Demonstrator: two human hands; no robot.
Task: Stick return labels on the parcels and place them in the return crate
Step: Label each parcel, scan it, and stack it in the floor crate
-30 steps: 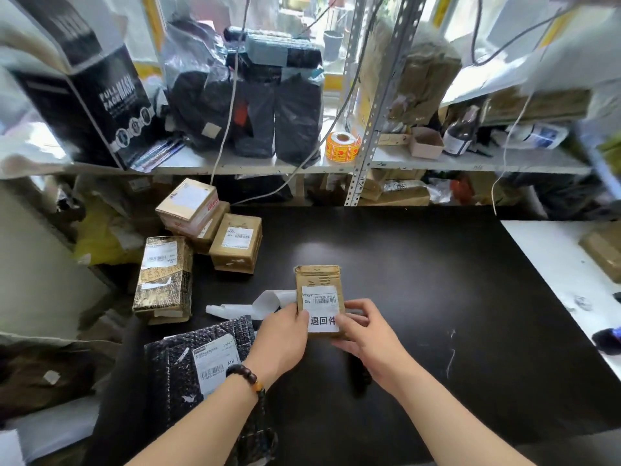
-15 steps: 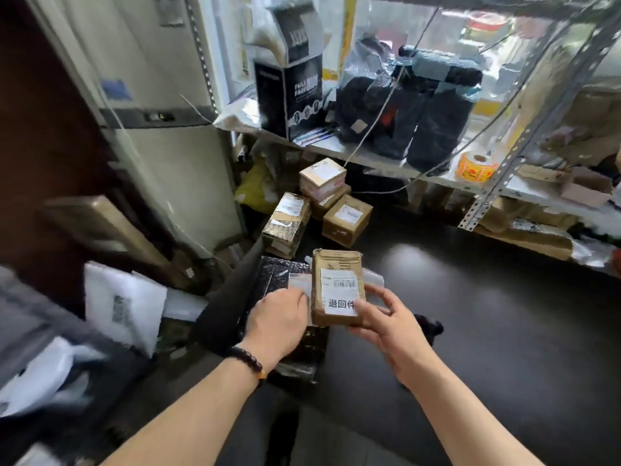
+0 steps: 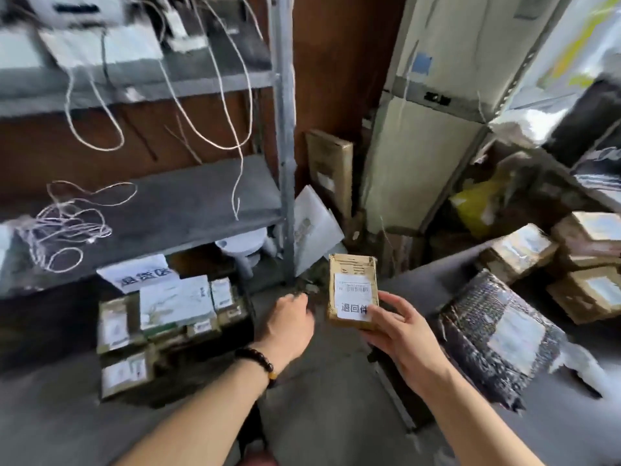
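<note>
My right hand [image 3: 400,327] holds a small brown parcel [image 3: 353,267] upright by its lower end, a white return label and barcode sticker on its face. My left hand [image 3: 289,324] has come off the parcel and hovers to its left with fingers loosely curled, holding nothing. Below and to the left, under the grey shelf, stands the return crate [image 3: 245,327] filled with several labelled parcels, with a white paper sign [image 3: 141,274] propped at its back. More parcels lie on the black table at right: a black bubble mailer [image 3: 497,334] and brown boxes [image 3: 517,250].
A metal shelf upright [image 3: 285,163] rises just behind the crate. White cords [image 3: 67,223] dangle over the grey shelf boards. A white envelope [image 3: 312,227] and a tall cardboard box [image 3: 332,173] lean in the corner. The grey floor lies between crate and table.
The view has swung left from the table to the shelf and crate. My left hand has let go of the parcel; my right hand alone carries it toward the left.
</note>
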